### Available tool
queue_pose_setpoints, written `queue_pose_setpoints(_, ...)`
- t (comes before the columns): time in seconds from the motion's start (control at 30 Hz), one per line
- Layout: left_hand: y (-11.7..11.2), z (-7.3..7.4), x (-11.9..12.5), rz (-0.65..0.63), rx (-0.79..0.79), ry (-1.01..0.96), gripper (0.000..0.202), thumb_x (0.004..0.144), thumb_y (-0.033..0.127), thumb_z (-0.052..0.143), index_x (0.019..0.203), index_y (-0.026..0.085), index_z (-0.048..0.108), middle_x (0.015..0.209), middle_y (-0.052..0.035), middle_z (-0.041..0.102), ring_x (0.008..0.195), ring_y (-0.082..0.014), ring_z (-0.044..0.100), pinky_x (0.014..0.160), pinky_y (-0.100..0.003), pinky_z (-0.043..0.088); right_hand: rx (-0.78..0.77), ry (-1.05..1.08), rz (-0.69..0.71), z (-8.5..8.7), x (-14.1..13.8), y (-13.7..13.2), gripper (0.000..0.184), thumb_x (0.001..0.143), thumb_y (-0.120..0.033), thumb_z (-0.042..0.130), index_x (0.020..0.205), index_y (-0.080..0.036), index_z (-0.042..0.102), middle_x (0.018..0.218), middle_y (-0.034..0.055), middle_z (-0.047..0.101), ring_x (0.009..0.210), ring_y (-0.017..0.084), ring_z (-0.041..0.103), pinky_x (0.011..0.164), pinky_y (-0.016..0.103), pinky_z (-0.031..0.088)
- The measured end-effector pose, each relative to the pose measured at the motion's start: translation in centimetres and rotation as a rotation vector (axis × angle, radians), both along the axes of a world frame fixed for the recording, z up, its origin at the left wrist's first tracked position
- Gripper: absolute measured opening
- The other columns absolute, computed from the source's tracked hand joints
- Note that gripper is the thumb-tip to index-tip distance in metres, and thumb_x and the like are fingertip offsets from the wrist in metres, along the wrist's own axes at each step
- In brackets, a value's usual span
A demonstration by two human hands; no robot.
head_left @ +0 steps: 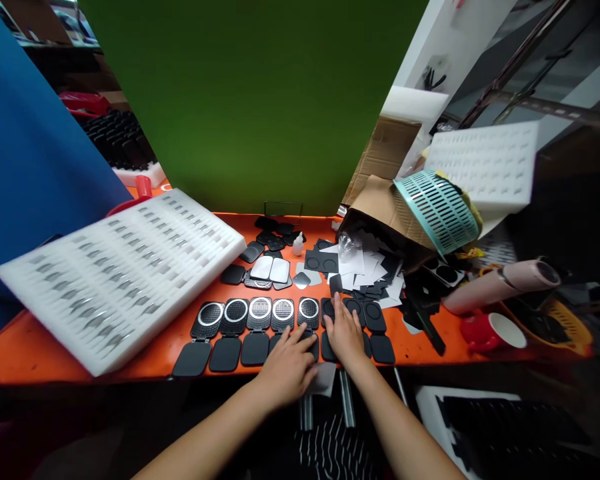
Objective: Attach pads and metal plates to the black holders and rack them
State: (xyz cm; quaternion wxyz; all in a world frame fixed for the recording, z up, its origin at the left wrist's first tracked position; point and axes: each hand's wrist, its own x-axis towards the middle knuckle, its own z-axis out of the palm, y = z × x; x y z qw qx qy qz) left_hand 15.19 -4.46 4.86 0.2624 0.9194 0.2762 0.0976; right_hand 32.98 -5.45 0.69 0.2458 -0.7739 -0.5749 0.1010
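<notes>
A row of hinged black compact-like cases [209,320] lies unfolded along the table's front edge. Several on the left show a white ring over a mesh pattern; those on the right have plain dark rings [373,316]. My left hand [291,365] rests with fingers spread over the lower flaps near the middle, a whitish sheet [323,380] beside its thumb. Just right of it, my right hand [347,333] reaches over the cases, fingers stretched out. A small black square piece [335,285] is at its fingertips; whether they touch it I cannot tell.
A white foam tray [130,267] with slots stands on the left. Behind the row are loose black pieces [267,240], a small white bottle [298,244] and scattered sheets [367,267]. Rightward are a teal basket [437,210], pink tumbler [505,285] and red mug [490,332].
</notes>
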Motion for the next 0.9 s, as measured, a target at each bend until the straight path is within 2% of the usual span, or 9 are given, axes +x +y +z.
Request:
queue_pose_setpoints(0.1, -0.2, -1.3, 0.0, -0.03, -0.007, 0.012, 0.02, 0.082, 0.029, 0.043, 0.087, 0.018, 0.059, 0.133, -0.0057, 0.038, 0.125, -0.027, 0.026, 0.099, -0.046, 0.024, 0.121, 0.112, -0.029, 0.9, 0.4, 0.2, 0.049, 0.079, -0.03, 0.044, 0.127, -0.02, 0.036, 0.123, 0.011, 0.044, 0.115, 0.023, 0.037, 0.096, 0.043, 0.027)
queue_pose_setpoints(0.17, -0.4, -2.0, 0.1, -0.04, -0.007, 0.021, 0.021, 0.084, 0.027, 0.04, 0.092, 0.017, 0.056, 0.134, -0.0075, 0.036, 0.124, -0.0261, 0.027, 0.099, -0.045, 0.028, 0.182, 0.301, -0.046, 1.4, 0.5, 0.6, 0.041, 0.077, -0.034, 0.047, 0.115, -0.02, 0.048, 0.116, 0.0112, 0.048, 0.106, 0.022, 0.045, 0.088, 0.039, 0.036)
queue_pose_setpoints(0.27, -0.7, -2.6, 0.2, -0.04, 0.012, 0.02, 0.021, 0.084, 0.025, 0.04, 0.097, 0.016, 0.054, 0.134, -0.0088, 0.035, 0.124, -0.0262, 0.027, 0.098, -0.045, 0.029, 0.116, 0.671, 0.011, 1.5, 0.5, 1.3, 0.032, 0.074, -0.038, 0.051, 0.097, -0.017, 0.052, 0.093, 0.0081, 0.057, 0.083, 0.018, 0.055, 0.073, 0.033, 0.045)
queue_pose_setpoints(0.33, -0.8, -2.8, 0.3, -0.03, 0.021, 0.012, 0.021, 0.084, 0.024, 0.04, 0.098, 0.016, 0.054, 0.134, -0.0089, 0.035, 0.125, -0.0257, 0.027, 0.098, -0.046, 0.029, 0.048, 0.793, 0.062, 1.1, 0.5, 1.8, 0.028, 0.072, -0.039, 0.052, 0.089, -0.017, 0.052, 0.081, 0.0041, 0.058, 0.073, 0.016, 0.055, 0.068, 0.03, 0.045)
queue_pose_setpoints(0.53, -0.9, -2.7, 0.5, -0.012, 0.024, 0.015, 0.021, 0.085, 0.023, 0.039, 0.098, 0.016, 0.054, 0.133, -0.0086, 0.037, 0.124, -0.0244, 0.028, 0.1, -0.044, 0.028, -0.021, 0.703, 0.092, -0.1, 0.3, 2.8, 0.023, 0.071, -0.036, 0.052, 0.084, -0.017, 0.052, 0.074, 0.0008, 0.057, 0.066, 0.014, 0.053, 0.062, 0.027, 0.043)
queue_pose_setpoints(0.9, -1.0, -3.0, 0.5, 0.01, 0.012, 0.016, 0.021, 0.086, 0.021, 0.036, 0.094, 0.016, 0.055, 0.134, -0.0076, 0.036, 0.125, -0.0235, 0.025, 0.101, -0.044, 0.026, -0.04, 0.55, 0.102, -0.1, 0.0, 3.2, 0.018, 0.072, -0.034, 0.048, 0.078, -0.018, 0.053, 0.071, -0.0003, 0.055, 0.066, 0.014, 0.051, 0.062, 0.026, 0.04)
